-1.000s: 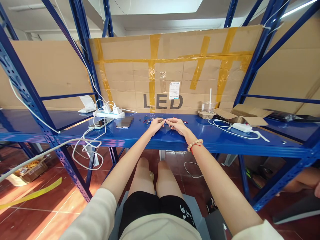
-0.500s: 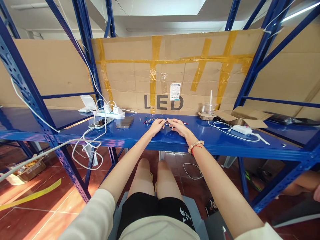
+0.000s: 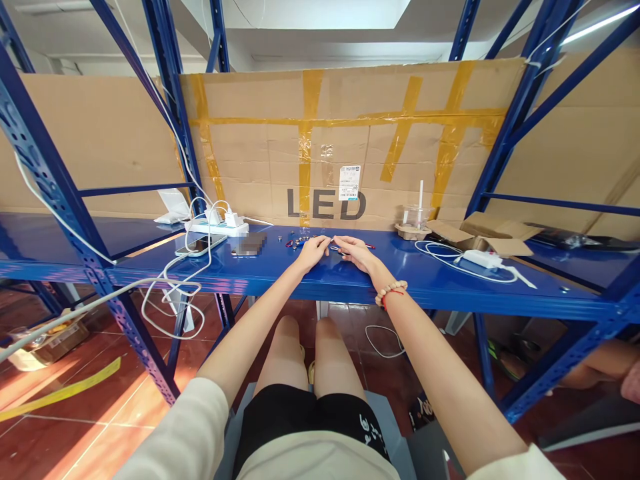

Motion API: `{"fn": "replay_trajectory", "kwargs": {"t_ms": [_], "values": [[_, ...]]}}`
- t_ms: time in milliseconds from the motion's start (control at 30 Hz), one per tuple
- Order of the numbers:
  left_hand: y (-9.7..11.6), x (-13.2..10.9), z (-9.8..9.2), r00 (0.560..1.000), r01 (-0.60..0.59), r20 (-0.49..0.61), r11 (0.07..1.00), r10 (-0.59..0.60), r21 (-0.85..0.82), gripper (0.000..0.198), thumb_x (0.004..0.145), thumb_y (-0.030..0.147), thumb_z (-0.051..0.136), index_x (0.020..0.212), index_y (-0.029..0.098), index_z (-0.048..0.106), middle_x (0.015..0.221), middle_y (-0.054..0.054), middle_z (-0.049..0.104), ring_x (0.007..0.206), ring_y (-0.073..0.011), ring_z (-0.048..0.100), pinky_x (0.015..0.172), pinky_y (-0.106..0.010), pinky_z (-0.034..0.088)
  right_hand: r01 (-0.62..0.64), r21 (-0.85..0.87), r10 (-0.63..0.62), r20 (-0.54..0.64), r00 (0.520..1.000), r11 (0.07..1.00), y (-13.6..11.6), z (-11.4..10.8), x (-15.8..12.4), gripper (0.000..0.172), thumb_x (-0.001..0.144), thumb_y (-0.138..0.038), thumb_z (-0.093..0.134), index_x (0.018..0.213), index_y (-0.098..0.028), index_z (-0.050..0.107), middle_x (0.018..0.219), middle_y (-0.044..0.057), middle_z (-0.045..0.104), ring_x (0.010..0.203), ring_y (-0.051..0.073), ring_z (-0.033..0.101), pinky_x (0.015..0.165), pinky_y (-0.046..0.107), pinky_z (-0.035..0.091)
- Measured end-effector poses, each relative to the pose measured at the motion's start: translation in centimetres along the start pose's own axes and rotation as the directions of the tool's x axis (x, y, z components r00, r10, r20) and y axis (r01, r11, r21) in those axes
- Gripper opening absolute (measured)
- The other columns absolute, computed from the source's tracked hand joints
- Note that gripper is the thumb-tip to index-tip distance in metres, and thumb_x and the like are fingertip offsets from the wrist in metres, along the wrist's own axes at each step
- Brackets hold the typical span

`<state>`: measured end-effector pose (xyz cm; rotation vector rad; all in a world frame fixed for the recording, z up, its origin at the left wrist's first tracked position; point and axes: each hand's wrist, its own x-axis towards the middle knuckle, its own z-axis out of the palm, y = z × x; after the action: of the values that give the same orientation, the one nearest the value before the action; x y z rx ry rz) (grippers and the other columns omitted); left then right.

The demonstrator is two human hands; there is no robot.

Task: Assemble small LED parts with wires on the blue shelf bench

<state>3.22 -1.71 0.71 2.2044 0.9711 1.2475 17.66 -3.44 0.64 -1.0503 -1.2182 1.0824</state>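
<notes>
My left hand (image 3: 313, 252) and my right hand (image 3: 356, 251) rest on the blue shelf top (image 3: 320, 277), fingertips nearly touching. Both are curled in a pinch around something thin and small that I cannot make out. Just beyond the fingers lie several small metal parts (image 3: 303, 239) and a thin red-and-blue wire piece (image 3: 367, 246). A bead bracelet with a red thread (image 3: 391, 291) circles my right wrist.
A power strip with chargers (image 3: 219, 225), a phone (image 3: 201, 245) and loose white cables lie to the left. A plastic cup with a straw (image 3: 415, 217), an open carton (image 3: 487, 233) and a white adapter (image 3: 483, 257) stand to the right. Taped "LED" cardboard (image 3: 345, 140) backs the shelf. Another person's arm (image 3: 597, 369) shows at lower right.
Both hands stay together at the same spot with only slight finger movement. The view has shifted a little.
</notes>
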Motion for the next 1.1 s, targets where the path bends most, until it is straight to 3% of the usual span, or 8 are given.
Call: {"fn": "replay_trajectory", "kwargs": {"t_ms": [300,433,733,933,1100], "values": [[-0.7,0.0,0.2,0.999,-0.034,0.032,0.995,0.037,-0.095,0.021,0.082,0.024,0.040,0.081,0.015,0.058,0.058,0.001,0.057,0.064,-0.0116,0.052,0.068,-0.023,0.040,0.036,-0.011,-0.035,0.042,0.999,0.999,0.1,-0.2,0.0,0.025,0.059,-0.036,0.073,0.077,-0.019,0.066,0.075,0.000,0.060,0.058,0.006,0.050,0.041,0.013,0.040],[-1.1,0.1,0.3,0.996,-0.069,0.046,0.988,0.076,-0.138,0.017,0.079,0.021,0.043,0.080,0.015,0.059,0.059,0.001,0.059,0.064,-0.0117,0.055,0.069,-0.024,0.042,0.060,-0.046,-0.058,0.044,0.997,0.997,0.3,-0.3,-0.1,0.028,0.057,-0.037,0.074,0.076,-0.017,0.067,0.072,0.001,0.060,0.058,0.006,0.049,0.044,0.015,0.044],[-0.8,-0.2,-0.3,0.990,-0.124,0.055,0.991,0.127,-0.053,0.019,0.075,0.021,0.050,0.084,0.013,0.064,0.072,-0.005,0.066,0.073,-0.0155,0.061,0.078,-0.028,0.044,0.066,-0.118,-0.057,0.081,0.995,0.991,0.6,-0.7,0.2,0.026,0.056,-0.036,0.075,0.067,-0.014,0.067,0.068,0.004,0.061,0.057,0.008,0.049,0.046,0.017,0.048],[-0.7,-0.1,0.0,0.996,-0.071,0.046,0.997,0.072,-0.025,0.018,0.075,0.019,0.049,0.084,0.013,0.064,0.071,-0.005,0.065,0.071,-0.0151,0.060,0.077,-0.027,0.044,0.037,-0.119,-0.030,0.056,0.998,0.992,0.4,-0.4,0.0,0.022,0.062,-0.032,0.073,0.071,-0.013,0.067,0.070,0.006,0.063,0.054,0.007,0.051,0.045,0.017,0.048],[-0.8,0.4,0.4,0.996,0.037,-0.077,0.998,-0.042,-0.059,0.021,0.079,0.020,0.043,0.089,0.014,0.060,0.061,-0.002,0.057,0.067,-0.0136,0.056,0.073,-0.026,0.042,0.100,-0.119,-0.106,-0.042,0.994,0.988,0.4,-0.2,0.3,0.028,0.067,-0.042,0.067,0.076,-0.016,0.067,0.086,0.007,0.065,0.052,0.007,0.052,0.039,0.018,0.045]]}}
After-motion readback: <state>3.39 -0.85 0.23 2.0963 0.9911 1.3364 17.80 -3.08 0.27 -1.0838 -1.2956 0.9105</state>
